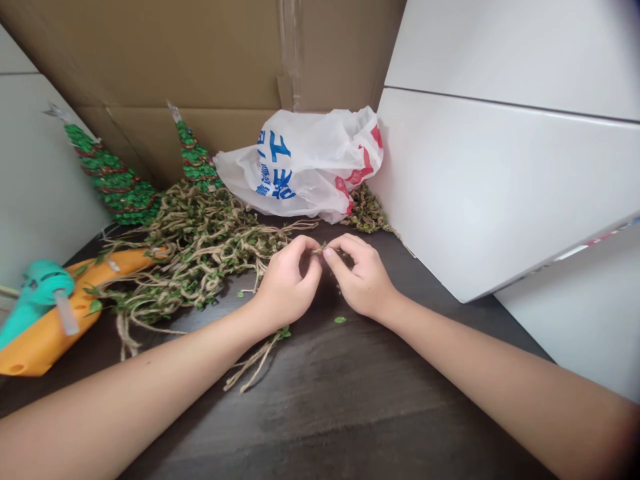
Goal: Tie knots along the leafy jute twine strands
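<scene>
Both hands meet over the dark table, pinching a short stretch of twine with small green leaves between thumbs and fingers. My left hand is closed on its left part, and my right hand closes on it just to the right. Loose twine ends and a leaf poke out below my left wrist. Left of the hands lies a big tangled heap of leafy twine. One loose green leaf rests on the table under the hands.
A teal glue gun lies on an orange holder at the left. Two small green Christmas trees and a white plastic bag stand behind the heap. Cardboard closes the back; a white box bounds the right.
</scene>
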Available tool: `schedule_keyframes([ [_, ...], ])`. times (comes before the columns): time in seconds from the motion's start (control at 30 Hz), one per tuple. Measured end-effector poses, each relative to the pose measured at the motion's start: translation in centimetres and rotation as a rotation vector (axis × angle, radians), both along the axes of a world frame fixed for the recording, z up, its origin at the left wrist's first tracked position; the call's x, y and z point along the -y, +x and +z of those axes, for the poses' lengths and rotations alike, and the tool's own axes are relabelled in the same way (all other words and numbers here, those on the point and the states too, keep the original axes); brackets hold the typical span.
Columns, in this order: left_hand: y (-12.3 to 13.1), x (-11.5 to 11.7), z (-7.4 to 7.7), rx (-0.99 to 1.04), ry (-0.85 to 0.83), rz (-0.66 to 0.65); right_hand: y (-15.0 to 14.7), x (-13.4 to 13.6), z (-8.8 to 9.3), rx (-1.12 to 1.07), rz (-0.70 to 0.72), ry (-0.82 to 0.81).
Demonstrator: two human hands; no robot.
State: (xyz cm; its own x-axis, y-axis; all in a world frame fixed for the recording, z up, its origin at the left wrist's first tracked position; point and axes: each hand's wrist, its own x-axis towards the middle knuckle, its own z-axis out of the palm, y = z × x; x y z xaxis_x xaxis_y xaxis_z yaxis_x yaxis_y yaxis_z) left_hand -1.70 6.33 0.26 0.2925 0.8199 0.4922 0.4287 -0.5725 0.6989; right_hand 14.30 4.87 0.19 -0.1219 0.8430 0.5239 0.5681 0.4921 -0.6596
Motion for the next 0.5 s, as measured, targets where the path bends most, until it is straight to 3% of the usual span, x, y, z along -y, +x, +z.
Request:
schedule_keyframes([
  [0.23, -0.17, 0.14, 0.29, -0.023, -0.035, -0.082, 0.04, -0.3, -0.16, -0.108, -0.004, -0.012],
  [0.5, -0.07, 0.15, 0.03, -0.018, -0.023, 0.045, 0.1, -0.25, -0.04, -0.098, 0.055, 0.036],
])
